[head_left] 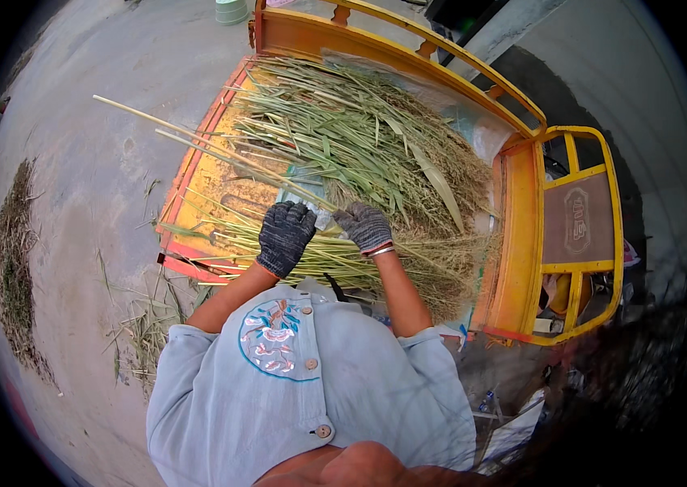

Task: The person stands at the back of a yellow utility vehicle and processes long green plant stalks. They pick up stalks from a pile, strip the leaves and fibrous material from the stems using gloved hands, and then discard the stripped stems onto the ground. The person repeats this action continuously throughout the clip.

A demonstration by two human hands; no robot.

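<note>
Two long pale plant stalks (274, 177) slant from between my hands out past the left edge of a yellow cart bed. My right hand (364, 226), in a dark grey knit glove, is closed around their near ends. My left hand (286, 238), gloved the same way, is closed just below the stalks; its palm side is hidden, so what it holds cannot be made out. Beyond my hands lies a thick pile of green stalks with leaves (335, 134), its brownish seed heads toward the right. Another layer of thin stalks (343, 261) lies close to my body, under my wrists.
The yellow cart bed (197, 213) has a raised side rail (441, 40) at the back and a framed panel (577, 221) at the right. Plastic sheeting (485, 134) lines its far side. Plant litter (155, 329) and a dried heap (12, 260) lie on the concrete ground (88, 227).
</note>
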